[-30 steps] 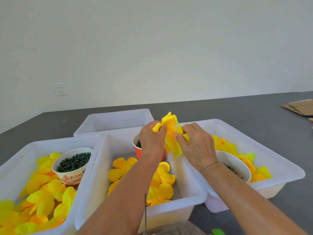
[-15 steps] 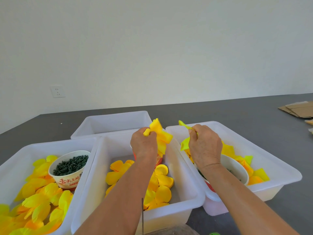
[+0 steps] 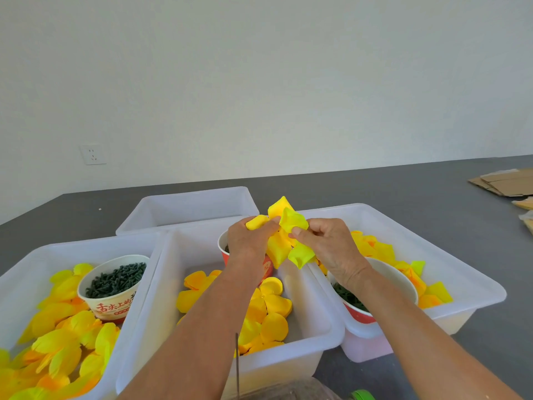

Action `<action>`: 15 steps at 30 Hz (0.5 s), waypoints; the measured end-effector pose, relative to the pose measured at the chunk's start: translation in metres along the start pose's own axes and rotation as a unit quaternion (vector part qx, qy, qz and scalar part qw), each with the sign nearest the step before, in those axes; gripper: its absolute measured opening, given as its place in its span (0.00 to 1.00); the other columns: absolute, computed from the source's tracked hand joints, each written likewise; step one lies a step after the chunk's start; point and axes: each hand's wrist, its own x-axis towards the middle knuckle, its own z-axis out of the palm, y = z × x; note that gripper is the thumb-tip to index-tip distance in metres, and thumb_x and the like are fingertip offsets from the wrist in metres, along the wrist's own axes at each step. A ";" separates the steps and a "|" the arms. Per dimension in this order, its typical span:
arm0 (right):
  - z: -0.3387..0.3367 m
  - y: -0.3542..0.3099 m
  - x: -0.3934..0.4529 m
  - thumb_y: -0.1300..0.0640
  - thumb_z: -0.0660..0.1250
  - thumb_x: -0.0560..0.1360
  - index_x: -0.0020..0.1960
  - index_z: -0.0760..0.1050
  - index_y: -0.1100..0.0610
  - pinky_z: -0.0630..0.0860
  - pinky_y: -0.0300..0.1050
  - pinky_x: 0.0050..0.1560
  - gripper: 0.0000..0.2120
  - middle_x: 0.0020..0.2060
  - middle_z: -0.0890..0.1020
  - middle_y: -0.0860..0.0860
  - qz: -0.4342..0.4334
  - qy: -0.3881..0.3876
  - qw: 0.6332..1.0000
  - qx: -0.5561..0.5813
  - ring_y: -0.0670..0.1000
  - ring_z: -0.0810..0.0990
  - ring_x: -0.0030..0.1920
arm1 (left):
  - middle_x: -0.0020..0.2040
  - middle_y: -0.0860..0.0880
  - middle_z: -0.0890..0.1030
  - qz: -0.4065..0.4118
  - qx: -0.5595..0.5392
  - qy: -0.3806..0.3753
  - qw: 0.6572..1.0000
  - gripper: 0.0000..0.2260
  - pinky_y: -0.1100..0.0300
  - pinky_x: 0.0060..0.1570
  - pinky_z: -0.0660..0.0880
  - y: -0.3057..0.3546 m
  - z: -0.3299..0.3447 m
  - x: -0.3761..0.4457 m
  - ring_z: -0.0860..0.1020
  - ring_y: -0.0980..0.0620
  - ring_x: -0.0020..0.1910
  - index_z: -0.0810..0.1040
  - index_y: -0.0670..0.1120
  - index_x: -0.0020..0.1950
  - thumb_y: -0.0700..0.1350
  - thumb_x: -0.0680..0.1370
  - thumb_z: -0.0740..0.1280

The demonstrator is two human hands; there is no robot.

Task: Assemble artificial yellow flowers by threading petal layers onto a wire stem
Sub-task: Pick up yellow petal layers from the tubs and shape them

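Both hands met above the middle tub (image 3: 323, 339), near the table's front edge. The left hand (image 3: 250, 241) gripped a yellow flower (image 3: 278, 246); the right hand (image 3: 328, 243) pinched a paler petal layer (image 3: 292, 219) against it. The step looked like adding a layer; next, its centre hole probably needed lining up with the stem, which was hidden.

Two bare forearms reach forward, hands raised and nearly meeting. The left hand (image 3: 250, 237) shows its back, fingers curled in a grip. The right hand (image 3: 327, 243) pinches with thumb and fingers (image 3: 298, 232), wrist bent inward.
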 end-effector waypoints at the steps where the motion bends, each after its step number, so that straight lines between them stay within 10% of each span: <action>1: 0.000 0.001 0.000 0.60 0.70 0.72 0.26 0.71 0.58 0.63 0.42 0.32 0.17 0.24 0.68 0.53 -0.008 0.013 1.000 -0.018 0.49 0.65 0.30 | 0.48 0.42 0.81 -0.001 -0.003 -0.001 1.000 0.13 0.46 0.54 0.77 -0.001 0.000 0.001 0.78 0.42 0.49 0.78 0.44 0.52 0.47 0.71 0.73; 8: -0.012 0.016 0.010 0.60 0.71 0.71 0.29 0.68 0.70 0.59 0.43 0.34 0.19 0.27 0.61 0.55 0.019 0.151 0.988 -0.024 0.52 0.59 0.32 | 0.40 0.44 0.82 -0.002 -0.051 -0.067 0.996 0.05 0.57 0.39 0.79 -0.004 0.000 0.000 0.81 0.49 0.34 0.79 0.40 0.49 0.37 0.74 0.69; 12: -0.027 0.024 0.019 0.60 0.70 0.70 0.22 0.62 0.56 0.60 0.49 0.35 0.23 0.23 0.59 0.51 0.113 0.242 0.963 0.029 0.52 0.58 0.30 | 0.36 0.46 0.82 0.014 -0.038 -0.064 0.997 0.04 0.63 0.33 0.78 -0.005 -0.001 -0.001 0.80 0.55 0.26 0.78 0.43 0.41 0.36 0.76 0.67; 15: -0.038 0.024 0.029 0.59 0.70 0.69 0.30 0.75 0.66 0.69 0.55 0.38 0.13 0.27 0.67 0.55 0.199 0.250 0.947 -0.018 0.54 0.65 0.32 | 0.32 0.49 0.81 0.015 -0.022 -0.055 0.998 0.07 0.66 0.29 0.77 -0.006 -0.001 0.000 0.77 0.59 0.22 0.77 0.45 0.39 0.38 0.76 0.66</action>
